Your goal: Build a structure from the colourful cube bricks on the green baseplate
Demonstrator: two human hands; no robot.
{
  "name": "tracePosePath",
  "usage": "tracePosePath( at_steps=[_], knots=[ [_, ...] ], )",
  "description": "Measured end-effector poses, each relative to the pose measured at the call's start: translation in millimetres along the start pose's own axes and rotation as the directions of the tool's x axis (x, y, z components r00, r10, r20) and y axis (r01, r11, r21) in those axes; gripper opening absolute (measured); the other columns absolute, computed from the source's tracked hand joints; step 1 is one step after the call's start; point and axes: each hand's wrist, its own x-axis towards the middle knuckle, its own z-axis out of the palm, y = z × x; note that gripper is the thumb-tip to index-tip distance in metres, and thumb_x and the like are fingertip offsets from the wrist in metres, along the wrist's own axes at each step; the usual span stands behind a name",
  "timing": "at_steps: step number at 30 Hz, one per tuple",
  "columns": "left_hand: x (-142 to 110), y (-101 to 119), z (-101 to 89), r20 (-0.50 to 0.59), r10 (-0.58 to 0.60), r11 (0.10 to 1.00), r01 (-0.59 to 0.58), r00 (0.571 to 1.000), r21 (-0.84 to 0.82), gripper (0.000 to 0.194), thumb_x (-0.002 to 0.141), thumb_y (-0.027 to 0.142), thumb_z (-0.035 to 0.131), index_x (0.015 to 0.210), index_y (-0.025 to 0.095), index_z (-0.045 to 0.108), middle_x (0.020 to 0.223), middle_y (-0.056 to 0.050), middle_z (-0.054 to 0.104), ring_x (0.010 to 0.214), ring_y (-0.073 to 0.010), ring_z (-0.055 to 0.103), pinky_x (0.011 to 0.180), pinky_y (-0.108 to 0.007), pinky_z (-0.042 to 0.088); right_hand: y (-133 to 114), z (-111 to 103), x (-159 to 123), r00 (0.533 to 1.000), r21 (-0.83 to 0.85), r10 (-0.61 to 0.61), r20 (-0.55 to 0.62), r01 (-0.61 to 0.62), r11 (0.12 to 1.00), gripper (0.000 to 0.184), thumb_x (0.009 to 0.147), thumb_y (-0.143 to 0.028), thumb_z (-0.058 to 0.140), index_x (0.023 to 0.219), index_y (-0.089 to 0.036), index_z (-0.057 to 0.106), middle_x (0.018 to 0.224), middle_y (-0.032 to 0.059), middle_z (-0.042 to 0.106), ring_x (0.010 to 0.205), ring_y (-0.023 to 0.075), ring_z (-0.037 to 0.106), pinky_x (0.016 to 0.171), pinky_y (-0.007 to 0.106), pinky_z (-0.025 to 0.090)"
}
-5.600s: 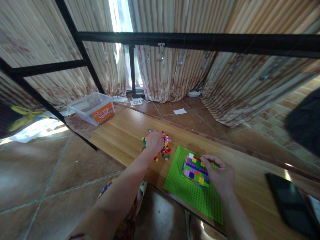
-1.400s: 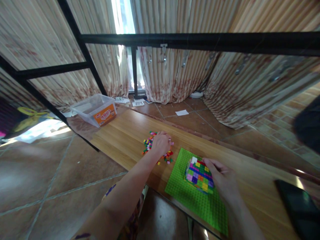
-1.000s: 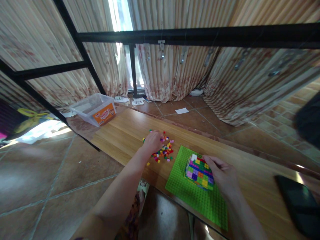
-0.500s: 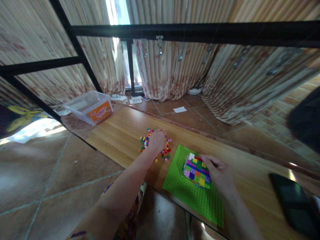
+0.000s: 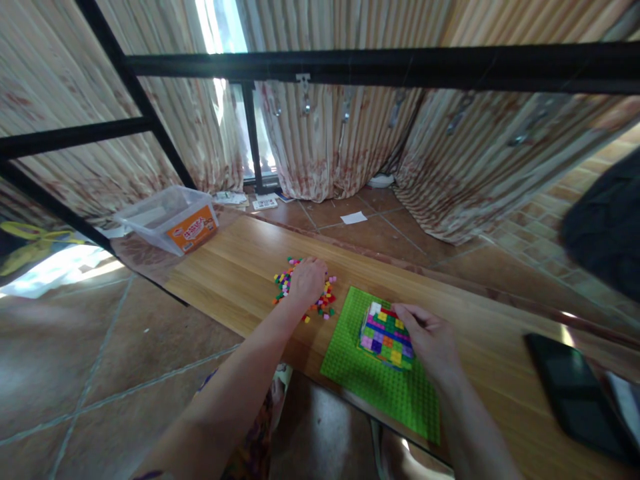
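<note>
Surrounding the left hand (image 5: 309, 279) are small loose bricks (image 5: 327, 292).

Bright daylight comes in through the window (image 5: 229, 27), and it glares white. The floor (image 5: 65, 360) has a shiny patch at the left. The surface (image 5: 225, 250) glows softly, with dark shade underneath. The little bricks (image 5: 284, 285) look a bit fuzzy, and the picture's edges look stretched.

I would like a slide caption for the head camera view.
Left hand at loose bricks, right hand at the brick block on a green baseplate.
</note>
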Motion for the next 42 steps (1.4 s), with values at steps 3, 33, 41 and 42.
tracePosePath(
  at_steps=[3, 33, 41, 42],
  knots=[
    [1.3, 7.9, -5.7, 0.013, -0.105, 0.874, 0.099, 0.994, -0.476, 0.026, 0.089, 0.023, 0.048, 0.071, 0.014, 0.065, 0.07, -0.003, 0.064, 0.07, -0.0146, 0.058, 0.069, -0.026, 0.044, -5.4, 2.1, 0.4, 0.988, 0.108, -0.043, -0.15, 0.059, 0.992, 0.034, 0.073, -0.049, 0.072, 0.085, -0.019, 0.077, 0.088, 0.0068, 0.076, 0.083, 0.0221, 0.07, 0.079, 0.035, 0.053],
    [-62.4, 57.0, -45.4, 0.139, 0.139, 0.428, 0.067, 0.98, -0.901, 0.02, 0.079, 0.032, 0.065, 0.074, 0.014, 0.062, 0.065, 0.001, 0.057, 0.06, -0.0084, 0.049, 0.058, -0.021, 0.038, -57.1, 48.4, -40.2, 0.945, 0.123, -0.3, 0.13, 0.284, 0.951, 0.022, 0.082, -0.039, 0.063, 0.084, -0.018, 0.07, 0.071, 0.0009, 0.066, 0.066, 0.0137, 0.058, 0.064, 0.025, 0.046],
    [-65.8, 41.7, -51.9, 0.274, 0.149, 0.404, 0.194, 0.95, -0.894, 0.022, 0.08, 0.035, 0.061, 0.073, 0.014, 0.059, 0.059, 0.003, 0.053, 0.052, -0.0077, 0.045, 0.053, -0.021, 0.034, -60.3, 61.8, -43.6, 0.955, 0.21, -0.235, 0.181, 0.196, 0.958, 0.028, 0.077, -0.045, 0.067, 0.079, -0.017, 0.072, 0.061, 0.0008, 0.064, 0.055, 0.0127, 0.055, 0.055, 0.025, 0.046],
    [-67.0, 41.2, -52.1, 0.238, 0.149, 0.466, 0.144, 0.96, -0.873, 0.02, 0.081, 0.032, 0.059, 0.072, 0.015, 0.058, 0.059, 0.002, 0.054, 0.054, -0.0086, 0.046, 0.056, -0.022, 0.036, -58.7, 64.3, -43.4, 0.956, 0.222, -0.235, 0.173, 0.195, 0.955, 0.028, 0.076, -0.045, 0.068, 0.077, -0.017, 0.072, 0.062, 0.0009, 0.064, 0.056, 0.0129, 0.056, 0.056, 0.025, 0.047]
  ],
)
